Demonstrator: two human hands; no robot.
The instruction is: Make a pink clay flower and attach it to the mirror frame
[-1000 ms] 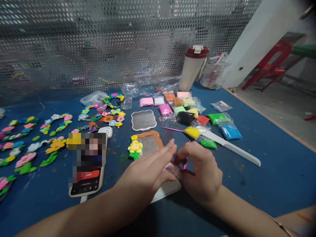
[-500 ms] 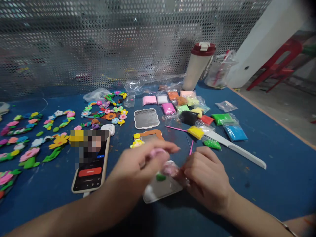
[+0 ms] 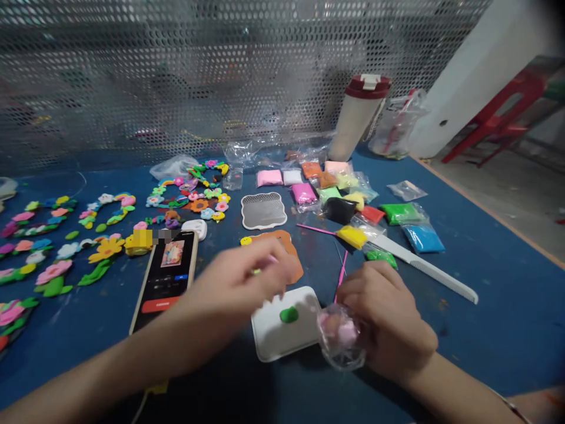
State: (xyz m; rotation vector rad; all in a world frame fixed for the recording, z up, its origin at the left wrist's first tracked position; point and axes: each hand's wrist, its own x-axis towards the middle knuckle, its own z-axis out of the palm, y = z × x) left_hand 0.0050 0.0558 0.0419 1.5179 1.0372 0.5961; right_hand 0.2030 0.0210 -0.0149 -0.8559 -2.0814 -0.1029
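My left hand point(image 3: 251, 274) is curled above an orange-brown clay frame point(image 3: 289, 259) with a yellow piece at its corner. A bit of pink clay point(image 3: 271, 259) shows between its fingers, mostly hidden by them. My right hand point(image 3: 388, 321) is closed on a crumpled clear plastic bag point(image 3: 342, 338) with pink clay inside, beside a white tray point(image 3: 269, 344). On that tray sits a small green clay lump point(image 3: 289, 315). A pink tool point(image 3: 341, 277) lies just behind my right hand.
Bags of coloured clay point(image 3: 304, 193), a white comb-like knife point(image 3: 436, 274) and a wavy-edged mirror point(image 3: 263, 211) lie beyond my hands. A tumbler point(image 3: 359, 118) stands at the back. Flower-decorated clay frames point(image 3: 106, 211) and a phone point(image 3: 170, 271) are on the left.
My hands have drawn apart. The bag in my right hand has moved right and down, off the tray, uncovering the green lump. My left hand has shifted slightly left with the pink clay.
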